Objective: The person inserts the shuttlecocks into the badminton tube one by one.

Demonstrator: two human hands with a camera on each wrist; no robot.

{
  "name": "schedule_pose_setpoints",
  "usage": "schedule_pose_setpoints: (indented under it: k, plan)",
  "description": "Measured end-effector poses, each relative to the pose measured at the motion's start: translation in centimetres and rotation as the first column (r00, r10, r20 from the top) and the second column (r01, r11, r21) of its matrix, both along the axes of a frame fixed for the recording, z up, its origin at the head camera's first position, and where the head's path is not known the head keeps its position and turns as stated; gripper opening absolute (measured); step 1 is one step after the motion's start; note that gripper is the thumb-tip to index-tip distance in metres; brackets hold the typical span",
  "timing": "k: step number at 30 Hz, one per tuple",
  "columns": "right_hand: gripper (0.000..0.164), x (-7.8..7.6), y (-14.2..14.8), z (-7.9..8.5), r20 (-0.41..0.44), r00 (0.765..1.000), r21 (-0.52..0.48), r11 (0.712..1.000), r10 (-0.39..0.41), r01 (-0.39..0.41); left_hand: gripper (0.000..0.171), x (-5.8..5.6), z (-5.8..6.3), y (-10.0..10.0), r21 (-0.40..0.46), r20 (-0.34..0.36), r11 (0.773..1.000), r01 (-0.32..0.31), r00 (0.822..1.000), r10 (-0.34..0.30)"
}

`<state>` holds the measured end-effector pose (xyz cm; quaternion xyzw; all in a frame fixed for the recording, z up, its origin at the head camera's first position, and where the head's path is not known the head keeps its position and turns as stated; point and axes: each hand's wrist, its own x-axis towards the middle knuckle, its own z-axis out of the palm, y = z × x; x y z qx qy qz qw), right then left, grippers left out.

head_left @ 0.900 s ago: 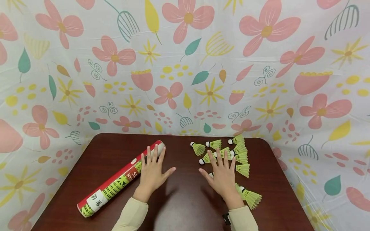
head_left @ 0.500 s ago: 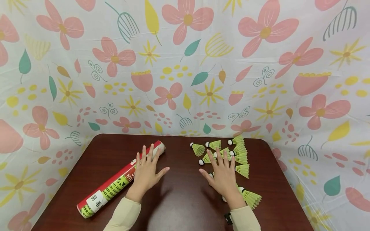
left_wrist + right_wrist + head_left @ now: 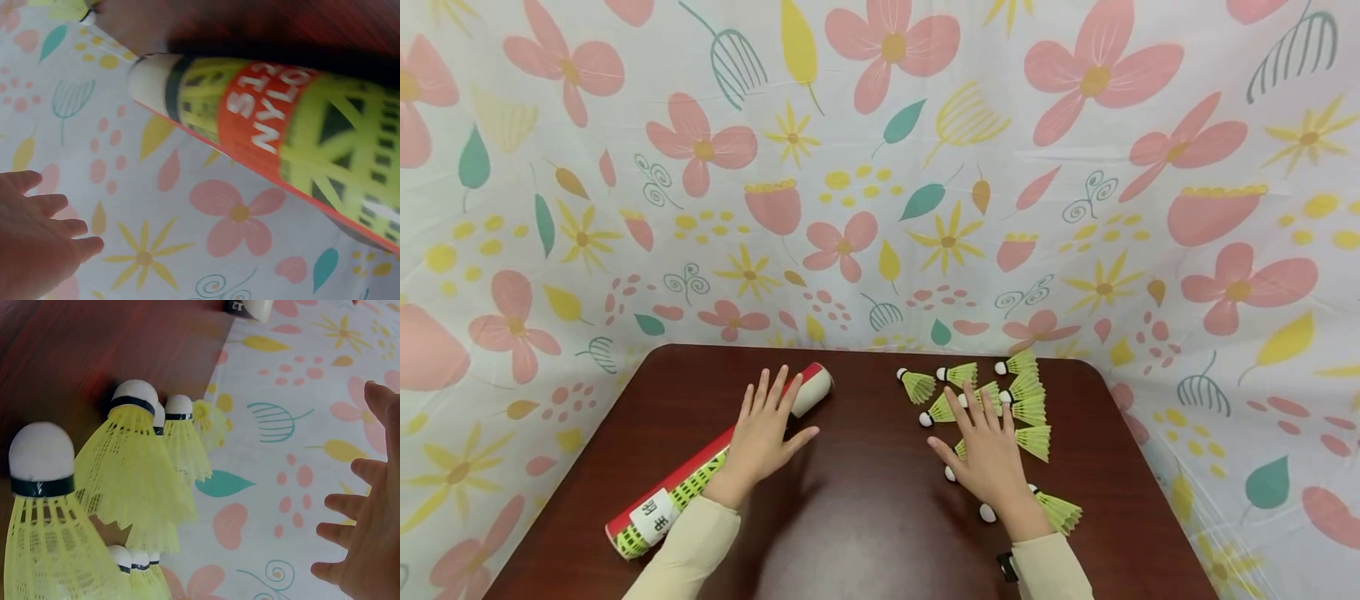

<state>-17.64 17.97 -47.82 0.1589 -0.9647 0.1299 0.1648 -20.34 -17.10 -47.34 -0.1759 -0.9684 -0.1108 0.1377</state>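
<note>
My left hand [image 3: 756, 442] hovers over the middle of a red and yellow-green shuttlecock tube [image 3: 673, 492], fingers spread and straight. The tube lies slantwise on the table's left side, its pale end [image 3: 812, 390] pointing to the back; in the left wrist view its printed label [image 3: 262, 112] shows, with the hand apart from it. On the right, my right hand [image 3: 992, 462] is spread above several yellow shuttlecocks with white heads and partly covers them. One shuttlecock [image 3: 917, 387] lies at the group's left, another [image 3: 1057, 510] beside the right wrist. Neither hand holds anything.
The dark brown table [image 3: 865, 500] has rounded back corners. A white cloth with printed flowers [image 3: 842, 167] hangs right behind its back edge. A black band [image 3: 1007, 567] shows by the right sleeve [image 3: 1051, 567].
The left hand has moved left, from beside the tube to over its middle. The right hand has shifted only slightly, with fingers still spread. Tube and shuttlecocks stay where they were.
</note>
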Motion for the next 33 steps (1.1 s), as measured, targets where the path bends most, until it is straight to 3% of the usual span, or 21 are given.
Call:
schedule_pose_setpoints:
  k: [9, 15, 21, 26, 33]
  plan:
    - [0.078, 0.4, 1.0, -0.6, -0.028, 0.996, -0.017, 0.996, 0.086, -0.086, 0.083, -1.2, -1.1, -1.9, -0.017, -0.011, 0.998, 0.059, 0.998, -0.059]
    - [0.077, 0.8, 1.8, -1.0, 0.013, 0.995, -0.016, 0.995, 0.096, -0.096, 0.081, -2.2, -2.3, -2.7, -0.049, -0.017, 0.996, 0.071, 0.997, -0.072]
    - [0.076, 1.3, 2.4, -1.4, 0.072, 0.994, -0.004, 0.996, 0.087, -0.087, 0.079, -3.6, -3.8, -3.4, -0.094, 0.024, 0.993, 0.074, 0.997, -0.072]
    - [0.075, 1.5, 3.0, -1.8, 0.049, 0.995, 0.007, 0.997, 0.083, -0.083, 0.079, -4.6, -5.2, -4.1, -0.128, 0.064, 0.99, 0.055, 0.997, -0.047]
    - [0.074, 1.8, 4.0, -2.0, 0.044, 0.996, -0.004, 0.997, 0.074, -0.074, 0.08, -5.1, -6.7, -5.0, -0.188, 0.101, 0.98, 0.064, 0.994, -0.045]
